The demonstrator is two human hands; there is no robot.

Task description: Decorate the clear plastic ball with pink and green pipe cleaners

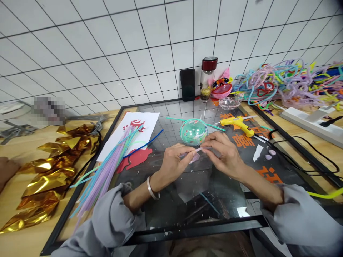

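A short pale purple pipe cleaner [198, 150] stretches between my fingertips. My left hand [175, 160] pinches one end of it, and my right hand [223, 151] grips the other end between thumb and fingers. Just below lies a small pinkish translucent piece [195, 158], partly hidden by the left fingers. Right beyond my hands sits a rounded clear-and-green bowl [193, 131] with coloured specks. A teal pipe cleaner [175, 119] runs along its far side. To the right of it rests a yellow glue gun [238, 125] on the dark glass board [166, 192].
Purple and blue pipe cleaners [107, 178] lie bundled at left over white paper [147, 123] and a red cutout [138, 160]. Gold foil [50, 167] is farther left, near another person's hand [8, 171]. Behind stand a phone [188, 84] and glass bottle [206, 84]; a power strip [308, 123] lies right.
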